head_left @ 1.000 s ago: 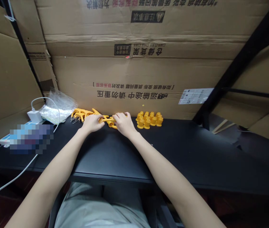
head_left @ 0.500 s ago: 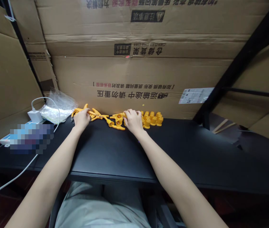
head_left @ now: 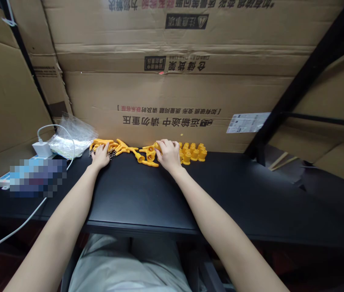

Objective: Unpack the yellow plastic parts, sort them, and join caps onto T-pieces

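My left hand (head_left: 100, 157) rests at the front of a heap of yellow branched plastic pieces (head_left: 122, 144), its fingers apart and touching the heap. Small dark metal bits (head_left: 111, 153) show beside those fingers; their kind is unclear. My right hand (head_left: 170, 155) is closed on a yellow plastic cap (head_left: 156, 146), partly covered by the fingers. Just left of it lie yellow cup-ended pieces (head_left: 150, 156), open ends towards me, and another funnel-like piece (head_left: 139, 157). A slim yellow piece (head_left: 150, 164) lies in front. Several yellow stepped caps (head_left: 194, 154) stand upright in rows to the right.
Brown cardboard (head_left: 160, 91) walls the back of the black table (head_left: 141, 194). On the left are a clear plastic bag (head_left: 71, 138), a white charger (head_left: 41, 148) on a power strip (head_left: 3, 181), and a white cable (head_left: 22, 223). A black metal post (head_left: 293, 89) slants at the right.
My left hand has moved slightly left and down; the yellow piece that stood up at its fingers is lowered. My right hand stays closed on the cap. The view has shifted slightly.
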`<state>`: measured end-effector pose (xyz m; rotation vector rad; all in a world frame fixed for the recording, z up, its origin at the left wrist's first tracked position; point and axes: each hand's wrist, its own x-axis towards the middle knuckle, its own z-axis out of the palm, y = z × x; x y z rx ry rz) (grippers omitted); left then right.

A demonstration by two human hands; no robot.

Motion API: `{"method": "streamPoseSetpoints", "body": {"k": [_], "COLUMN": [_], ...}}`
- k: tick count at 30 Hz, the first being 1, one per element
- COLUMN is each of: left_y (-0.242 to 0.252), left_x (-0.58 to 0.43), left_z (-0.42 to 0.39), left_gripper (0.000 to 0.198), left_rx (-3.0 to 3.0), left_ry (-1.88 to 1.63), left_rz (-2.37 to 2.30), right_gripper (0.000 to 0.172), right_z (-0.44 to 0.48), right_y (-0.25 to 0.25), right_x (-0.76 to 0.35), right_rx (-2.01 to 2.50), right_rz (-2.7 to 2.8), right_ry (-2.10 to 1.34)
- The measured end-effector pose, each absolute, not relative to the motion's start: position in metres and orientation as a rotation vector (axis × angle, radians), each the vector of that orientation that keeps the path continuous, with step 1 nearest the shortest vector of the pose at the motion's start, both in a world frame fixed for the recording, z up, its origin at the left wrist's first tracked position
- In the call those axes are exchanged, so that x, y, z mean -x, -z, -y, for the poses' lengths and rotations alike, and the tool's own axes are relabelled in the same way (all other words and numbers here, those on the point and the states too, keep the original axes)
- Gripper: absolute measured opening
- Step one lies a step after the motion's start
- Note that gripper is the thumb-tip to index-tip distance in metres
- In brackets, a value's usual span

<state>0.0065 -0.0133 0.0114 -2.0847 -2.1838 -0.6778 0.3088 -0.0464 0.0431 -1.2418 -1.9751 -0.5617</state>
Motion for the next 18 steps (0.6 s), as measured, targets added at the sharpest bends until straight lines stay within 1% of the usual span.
{"method": "streamPoseSetpoints", "body": {"k": [5, 10, 14, 18], "left_y": [-0.010, -0.008, -0.005, -0.004], "left_x": [-0.007, -0.011, -0.012, -0.012], "left_z": [0.008, 0.011, 0.012, 0.010], "left_gripper": [0.053, 0.056, 0.057, 0.056], "left_rx": [1.974, 1.971, 1.995, 1.978], "left_ry": [0.766, 0.716, 0.722, 0.798], "left_rz": [2.241, 2.213, 2.201, 2.151], "right_gripper": [0.031, 0.033, 0.030, 0.033], "right_z": [0.042, 0.030, 0.025, 0.027], "right_y": [-0.052, -0.061, -0.056, -0.047], "right_x": [-0.320, -0.368, -0.409, -0.423], "right_rx": [1.304, 1.592, 1.881, 2.177], "right_rz": [1.735, 1.382, 1.161, 1.091], "right_ry": [0.547, 0.503, 0.316, 0.043]}}
